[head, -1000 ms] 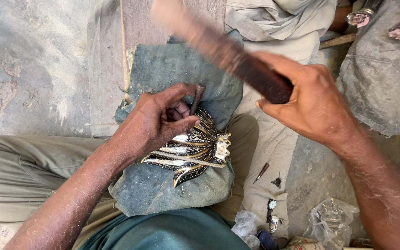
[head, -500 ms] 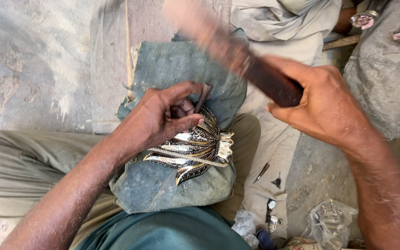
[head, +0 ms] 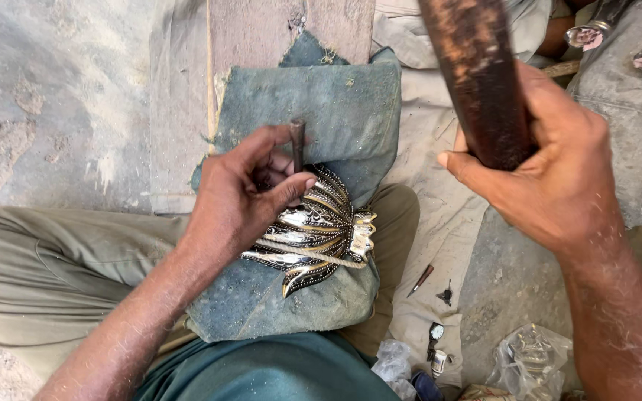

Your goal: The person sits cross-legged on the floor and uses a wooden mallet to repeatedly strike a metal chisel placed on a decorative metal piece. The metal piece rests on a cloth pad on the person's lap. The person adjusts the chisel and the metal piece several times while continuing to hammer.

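My left hand [head: 250, 193] pinches a short dark metal punch [head: 297, 141], its tip set on a shiny embossed metal piece [head: 313, 234] with black and silver ribbing. A thin cord crosses the piece. It rests on a blue-green cloth pad [head: 313, 104] lying over my thigh. My right hand [head: 551, 171] grips a dark brown wooden mallet [head: 477, 74], raised up and to the right of the punch, its far end out of the frame.
A wooden plank [head: 261, 33] lies under the pad's far end on the rough concrete floor [head: 53, 96]. Small tools [head: 421, 281], a few little metal bits [head: 434, 349] and a clear plastic bag [head: 533, 360] lie on cloth at the right. Grey fabric [head: 633, 119] is heaped at the far right.
The mallet has swung up and toward the camera, away from the punch. My left hand keeps the punch on the metal piece. The view has shifted slightly.
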